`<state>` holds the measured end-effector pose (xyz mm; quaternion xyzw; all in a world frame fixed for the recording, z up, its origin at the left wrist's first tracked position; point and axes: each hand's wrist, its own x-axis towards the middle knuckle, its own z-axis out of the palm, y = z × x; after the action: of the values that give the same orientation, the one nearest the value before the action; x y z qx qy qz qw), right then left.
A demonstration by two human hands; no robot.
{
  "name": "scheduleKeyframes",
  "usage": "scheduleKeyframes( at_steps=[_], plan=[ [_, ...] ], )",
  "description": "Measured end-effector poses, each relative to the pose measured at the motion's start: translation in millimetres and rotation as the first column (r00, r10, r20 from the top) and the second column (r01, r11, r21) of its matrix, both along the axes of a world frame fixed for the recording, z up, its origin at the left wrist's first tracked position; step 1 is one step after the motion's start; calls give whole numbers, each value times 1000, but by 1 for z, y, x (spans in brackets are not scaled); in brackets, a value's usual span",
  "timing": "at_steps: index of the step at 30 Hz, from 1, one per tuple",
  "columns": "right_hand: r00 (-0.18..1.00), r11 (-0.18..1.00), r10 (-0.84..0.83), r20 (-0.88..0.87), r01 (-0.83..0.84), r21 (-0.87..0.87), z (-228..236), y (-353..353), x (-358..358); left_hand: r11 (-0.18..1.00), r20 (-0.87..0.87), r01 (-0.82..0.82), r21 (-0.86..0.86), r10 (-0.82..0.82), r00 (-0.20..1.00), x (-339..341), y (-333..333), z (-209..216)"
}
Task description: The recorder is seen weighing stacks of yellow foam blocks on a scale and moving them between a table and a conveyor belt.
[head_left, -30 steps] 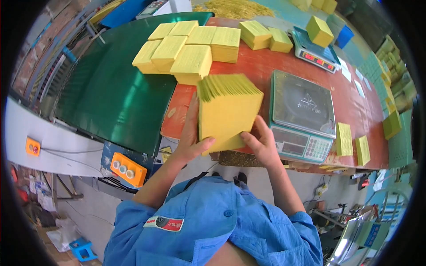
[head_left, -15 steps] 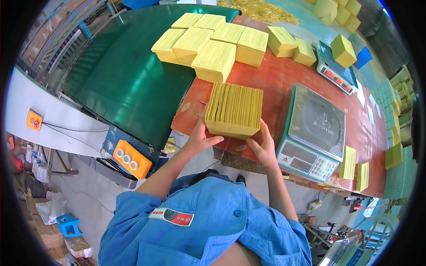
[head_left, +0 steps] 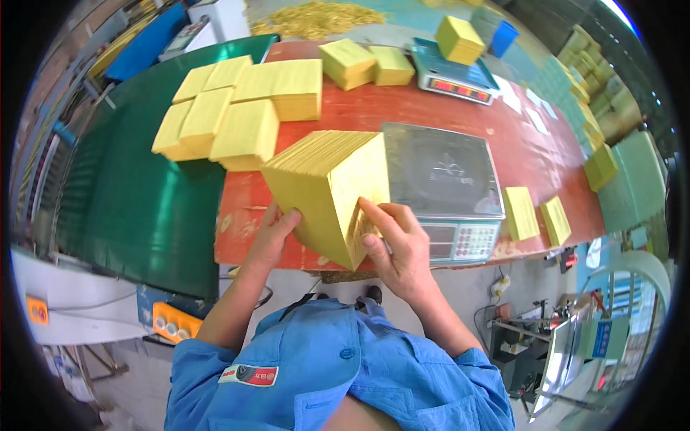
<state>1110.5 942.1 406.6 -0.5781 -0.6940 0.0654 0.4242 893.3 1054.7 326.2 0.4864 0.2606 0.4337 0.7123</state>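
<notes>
Holding a yellow paper block [head_left: 309, 194] in both hands, over the front part of the red table [head_left: 345, 108], just beside the near scale [head_left: 445, 172]. Block tilted: lined end face up, one corner pointing down toward the person's body. Longest visible edge runs from mid-block to that corner, leaning slightly right; true long axis uncertain, view foreshortened.

Left hand [head_left: 269, 241]: partly open around the block's lower left, thumb on the near left face, other fingers mostly hidden, gripping it. Right hand [head_left: 402, 251]: thumb and index parted, tips at the right face, where paper edges look loosened; cannot tell whether they pinch any sheets.

Containers: blue bucket-like container [head_left: 504, 37] beyond the far scale [head_left: 431, 75]; contents hidden. Far scale bears one yellow block [head_left: 460, 41]. Seven grouped blocks [head_left: 244, 133] sit across the green belt [head_left: 144, 187] and the table.
</notes>
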Motion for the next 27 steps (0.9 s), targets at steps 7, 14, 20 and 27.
scheduleKeyframes(
  at_steps=[7,14,20,27],
  plan=[
    [874,873,-438,211,358,331,40,-14,103,842,281,442,-308,-364,888,180,9,26],
    [799,828,-548,248,478,293,30,11,213,707,367,439,-554,-266,891,307,7,30],
    [889,922,-386,247,380,76,35,48,249,729,273,305,-613,-167,948,322,20,15],
    [951,964,-215,221,243,-106,50,69,245,929,-529,101,-355,-289,798,264,48,58]
  ],
)
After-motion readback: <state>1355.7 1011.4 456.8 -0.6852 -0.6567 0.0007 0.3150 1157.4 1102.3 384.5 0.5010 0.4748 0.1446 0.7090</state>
